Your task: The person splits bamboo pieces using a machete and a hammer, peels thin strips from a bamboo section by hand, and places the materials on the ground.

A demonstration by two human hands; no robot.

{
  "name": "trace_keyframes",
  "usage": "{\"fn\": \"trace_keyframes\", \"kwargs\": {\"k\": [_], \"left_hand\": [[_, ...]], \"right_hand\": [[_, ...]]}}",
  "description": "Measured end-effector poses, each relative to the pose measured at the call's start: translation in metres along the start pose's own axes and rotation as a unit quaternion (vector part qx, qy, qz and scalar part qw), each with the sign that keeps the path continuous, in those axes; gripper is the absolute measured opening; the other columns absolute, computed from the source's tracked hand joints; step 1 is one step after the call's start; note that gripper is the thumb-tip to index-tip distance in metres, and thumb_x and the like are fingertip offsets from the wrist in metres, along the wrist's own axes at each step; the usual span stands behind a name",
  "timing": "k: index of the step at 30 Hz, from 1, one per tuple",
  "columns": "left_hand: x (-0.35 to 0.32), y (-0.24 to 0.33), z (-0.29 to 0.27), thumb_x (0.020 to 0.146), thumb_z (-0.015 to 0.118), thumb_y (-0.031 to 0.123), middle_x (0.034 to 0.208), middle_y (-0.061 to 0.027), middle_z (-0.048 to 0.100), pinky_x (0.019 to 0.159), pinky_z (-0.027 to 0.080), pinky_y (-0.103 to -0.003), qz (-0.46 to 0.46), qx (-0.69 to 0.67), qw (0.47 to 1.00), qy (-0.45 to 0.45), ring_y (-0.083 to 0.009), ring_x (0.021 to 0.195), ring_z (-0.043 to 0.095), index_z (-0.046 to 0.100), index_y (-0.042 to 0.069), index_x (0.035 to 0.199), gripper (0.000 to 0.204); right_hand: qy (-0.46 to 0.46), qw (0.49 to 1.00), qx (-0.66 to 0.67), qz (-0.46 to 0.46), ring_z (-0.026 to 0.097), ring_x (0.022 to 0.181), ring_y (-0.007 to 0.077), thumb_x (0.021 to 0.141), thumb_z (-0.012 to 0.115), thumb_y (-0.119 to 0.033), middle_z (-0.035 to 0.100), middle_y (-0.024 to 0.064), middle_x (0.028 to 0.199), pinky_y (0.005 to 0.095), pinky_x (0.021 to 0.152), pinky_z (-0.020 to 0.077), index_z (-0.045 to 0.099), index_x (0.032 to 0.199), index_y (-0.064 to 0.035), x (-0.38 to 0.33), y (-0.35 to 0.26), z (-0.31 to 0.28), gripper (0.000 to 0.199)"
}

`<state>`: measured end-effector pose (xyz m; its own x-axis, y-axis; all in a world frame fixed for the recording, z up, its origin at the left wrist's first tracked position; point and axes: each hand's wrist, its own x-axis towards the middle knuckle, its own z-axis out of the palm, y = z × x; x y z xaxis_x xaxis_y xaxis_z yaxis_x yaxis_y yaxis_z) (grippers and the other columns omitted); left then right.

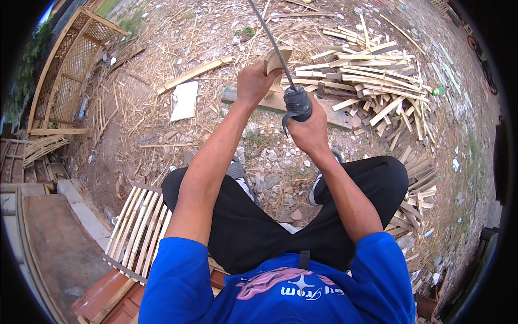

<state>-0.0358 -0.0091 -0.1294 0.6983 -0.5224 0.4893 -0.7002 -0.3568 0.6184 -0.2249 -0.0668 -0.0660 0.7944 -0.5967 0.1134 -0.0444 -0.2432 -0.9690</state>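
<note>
Over littered ground (275, 162), white board (184, 101) at left, left hand (255, 83) closed around a curved wood piece (278, 60), right hand (309, 128) beside it, clenched on the black-wrapped handle (297, 102) of a long metal tool (266, 32), heap of pale strips (377, 81).

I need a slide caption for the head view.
Left hand holds a curved wooden piece; right hand grips a wrapped tool handle.

This is an outdoor yard, used like a rough woodworking spot: sunlit dirt ground (102, 183) strewn with stones and slivers, a heap of split pale strips (377, 81), a long blade (272, 43), a lattice panel (67, 75) and greenery (24, 81) at the edge
</note>
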Motion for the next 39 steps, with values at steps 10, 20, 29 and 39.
{"fn": "trace_keyframes", "kwargs": {"k": [10,20,29,39], "left_hand": [[0.001,0.015,0.001,0.077,0.076,0.042,0.067,-0.0117,0.066,0.055,0.048,-0.039,-0.031,-0.004,0.999,-0.023,-0.0305,0.061,0.064,0.072,0.009,0.082,0.033],[0.033,0.045,-0.022,0.076,0.077,0.043,0.068,-0.0098,0.068,0.055,0.05,-0.038,0.064,-0.01,0.998,0.001,-0.0293,0.061,0.067,0.073,0.011,0.087,0.034],[0.009,0.006,0.013,0.074,0.08,0.041,0.091,-0.0152,0.072,0.073,0.053,-0.038,-0.008,-0.066,0.991,-0.115,-0.0305,0.083,0.07,0.069,0.008,0.109,0.049],[0.031,0.074,-0.019,0.078,0.077,0.039,0.062,-0.0086,0.066,0.05,0.049,-0.031,0.08,-0.091,0.992,0.022,-0.0229,0.055,0.066,0.074,0.009,0.086,0.031]], "right_hand": [[-0.007,1.0,0.006,0.012,0.063,0.074,0.0196,0.07,0.067,-0.007,0.066,0.0109,0.081,0.0325,0.072,0.0491,0.063,0.098,-0.0027,0.001,0.005,-0.004,0.029],[0.009,0.998,0.021,-0.06,0.059,0.068,0.0191,0.069,0.064,-0.005,0.064,0.0102,0.075,0.0307,0.069,0.0479,0.062,0.099,-0.0015,0.012,-0.024,-0.018,0.03],[0.0,0.999,0.012,0.037,0.063,0.075,0.0187,0.071,0.067,-0.007,0.066,0.0106,0.083,0.0316,0.073,0.0487,0.063,0.101,-0.002,0.012,0.015,-0.01,0.031],[0.037,0.993,0.048,-0.1,0.06,0.066,0.0165,0.069,0.068,-0.007,0.064,0.0093,0.074,0.03,0.066,0.0484,0.06,0.094,0.0002,0.014,-0.03,-0.028,0.027]]}}
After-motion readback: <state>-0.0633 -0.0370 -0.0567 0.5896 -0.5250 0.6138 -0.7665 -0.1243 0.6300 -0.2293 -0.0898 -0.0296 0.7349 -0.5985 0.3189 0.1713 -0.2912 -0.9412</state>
